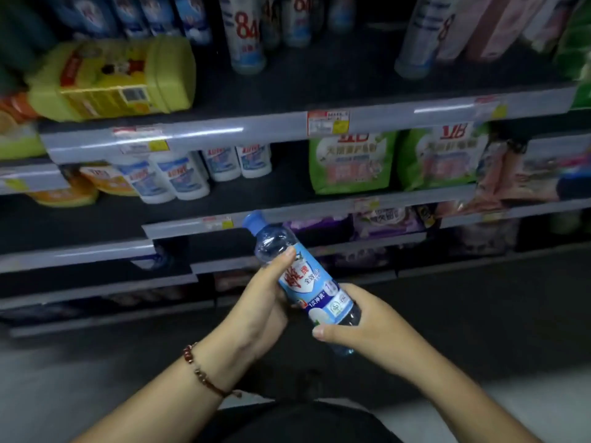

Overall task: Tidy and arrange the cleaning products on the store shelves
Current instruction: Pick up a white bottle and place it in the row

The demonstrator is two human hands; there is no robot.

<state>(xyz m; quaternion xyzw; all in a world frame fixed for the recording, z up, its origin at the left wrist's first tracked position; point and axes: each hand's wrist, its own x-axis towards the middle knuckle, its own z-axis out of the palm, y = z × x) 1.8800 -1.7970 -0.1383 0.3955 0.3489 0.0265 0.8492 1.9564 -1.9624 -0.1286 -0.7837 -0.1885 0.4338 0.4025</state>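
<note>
I hold a clear blue bottle [305,278] with a blue cap and a blue-and-white label in front of the dark shelves, tilted with its cap up and to the left. My left hand [260,306] grips its upper part, thumb on the label's top edge. My right hand [358,324] wraps round its base from the right. A beaded bracelet sits on my left wrist.
A big yellow jug [115,76] lies on its side on the upper shelf [278,91], next to tall white bottles [244,33]. On the middle shelf stand small white bottles [179,175] and green detergent bags [351,161]. Purple packs [387,220] fill the lower shelf.
</note>
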